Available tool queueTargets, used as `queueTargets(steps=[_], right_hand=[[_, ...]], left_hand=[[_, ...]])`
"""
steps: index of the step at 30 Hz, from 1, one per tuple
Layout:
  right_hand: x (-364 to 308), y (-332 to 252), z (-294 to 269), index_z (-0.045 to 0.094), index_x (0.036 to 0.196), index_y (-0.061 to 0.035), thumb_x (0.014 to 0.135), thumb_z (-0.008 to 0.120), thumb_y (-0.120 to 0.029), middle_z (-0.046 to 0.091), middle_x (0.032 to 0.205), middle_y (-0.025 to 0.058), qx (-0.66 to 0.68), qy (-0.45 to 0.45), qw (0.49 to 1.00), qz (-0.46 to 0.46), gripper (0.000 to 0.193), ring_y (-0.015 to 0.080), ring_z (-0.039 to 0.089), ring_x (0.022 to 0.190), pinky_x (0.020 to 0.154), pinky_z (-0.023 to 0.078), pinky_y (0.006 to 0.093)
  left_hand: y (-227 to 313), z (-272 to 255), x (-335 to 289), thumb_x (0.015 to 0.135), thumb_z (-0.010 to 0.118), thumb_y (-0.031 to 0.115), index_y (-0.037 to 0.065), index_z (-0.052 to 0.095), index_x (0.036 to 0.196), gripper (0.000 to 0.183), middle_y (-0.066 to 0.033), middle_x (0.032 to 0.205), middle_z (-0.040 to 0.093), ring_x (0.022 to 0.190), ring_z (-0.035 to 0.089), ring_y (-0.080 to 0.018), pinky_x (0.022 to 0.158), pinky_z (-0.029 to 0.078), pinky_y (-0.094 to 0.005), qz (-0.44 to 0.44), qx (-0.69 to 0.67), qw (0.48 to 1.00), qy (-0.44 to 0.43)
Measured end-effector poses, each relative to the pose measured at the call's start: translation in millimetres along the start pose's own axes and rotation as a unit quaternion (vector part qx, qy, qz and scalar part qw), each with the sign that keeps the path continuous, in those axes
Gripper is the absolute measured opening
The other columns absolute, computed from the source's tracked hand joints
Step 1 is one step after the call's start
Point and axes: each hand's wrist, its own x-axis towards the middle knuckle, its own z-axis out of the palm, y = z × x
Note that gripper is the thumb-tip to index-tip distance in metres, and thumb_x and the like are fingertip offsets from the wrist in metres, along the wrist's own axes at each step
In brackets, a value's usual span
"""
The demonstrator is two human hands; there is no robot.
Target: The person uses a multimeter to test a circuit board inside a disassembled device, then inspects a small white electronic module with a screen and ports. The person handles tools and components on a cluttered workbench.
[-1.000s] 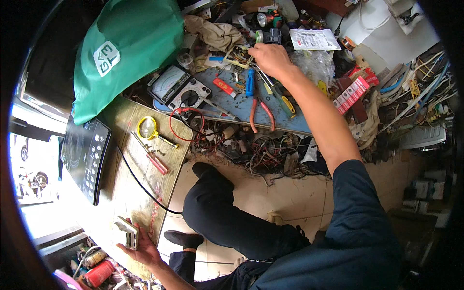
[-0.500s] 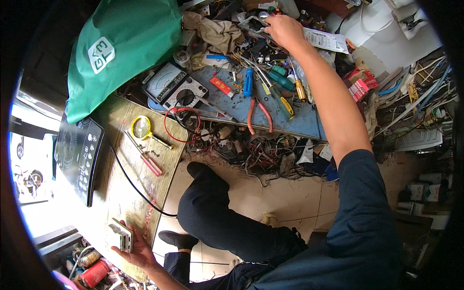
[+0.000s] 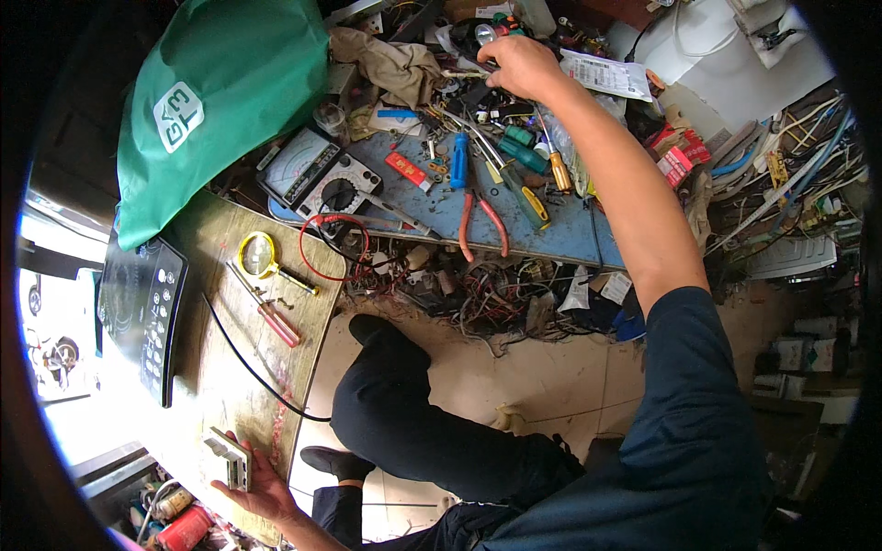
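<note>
My left hand is closed round a small pale rectangular part with slots, at the lower end of the wooden board. My right hand reaches across the blue workbench into the clutter at its back. Its fingers are curled down beside a thin whitish strip; whatever lies between them is too small to make out. A clear round lens-like piece sits just beyond the fingertips. Below that hand lie a blue-handled tool, red-handled pliers and a yellow-handled screwdriver.
An analog multimeter stands at the bench's left end, near a green bag. The wooden board carries a yellow magnifying glass, a red-handled screwdriver and a black glass-topped cooker. Tangled wires hang below the bench.
The view has shifted slightly, moving most things a little left. My right hand has moved slightly left and down, its fingers curling lower. My left hand still holds the pale part.
</note>
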Motion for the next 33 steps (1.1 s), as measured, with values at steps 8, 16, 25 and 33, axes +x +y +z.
queueTargets(steps=[8,16,25,33], right_hand=[[-54.1,2.4,-6.7,0.080,0.098,-0.0126,0.082,0.066,-0.007,0.076,0.103,0.0144,-0.029,-0.164,0.982,-0.092,0.022,0.0355,0.072,0.100,0.085,0.058,0.0491],[-82.1,20.9,-8.0,0.081,0.103,-0.0143,0.082,0.061,-0.007,0.076,0.104,0.0144,-0.090,-0.161,0.981,-0.052,0.031,0.0359,0.072,0.101,0.087,0.057,0.0481],[-92.5,52.5,1.2,0.080,0.109,-0.0121,0.085,0.067,-0.008,0.070,0.117,0.0105,0.049,-0.192,0.978,-0.070,0.028,0.0315,0.065,0.113,0.098,0.052,0.0419],[-83.3,34.3,-6.8,0.081,0.105,-0.0129,0.087,0.062,-0.008,0.074,0.112,0.0135,0.003,-0.138,0.990,-0.009,0.027,0.0360,0.070,0.106,0.091,0.056,0.0450]], left_hand=[[1.9,-6.7,0.5,0.106,0.045,0.058,0.005,0.023,0.163,0.080,-0.0248,0.158,0.043,0.122,0.066,-0.0394,0.099,0.061,-0.0451,-0.006,-0.013,1.000,-0.027],[2.7,-8.3,0.6,0.107,0.047,0.057,0.005,0.026,0.163,0.079,-0.0215,0.158,0.044,0.124,0.065,-0.0347,0.101,0.059,-0.0406,-0.013,0.000,0.999,-0.047],[1.1,6.7,-2.2,0.108,0.045,0.055,0.005,0.023,0.163,0.078,-0.0259,0.158,0.042,0.122,0.065,-0.0402,0.100,0.060,-0.0456,0.007,-0.007,0.999,0.043],[2.2,-9.4,1.5,0.106,0.047,0.058,0.004,0.026,0.163,0.081,-0.0233,0.157,0.045,0.125,0.064,-0.0353,0.108,0.054,-0.0428,-0.002,0.012,1.000,-0.010]])
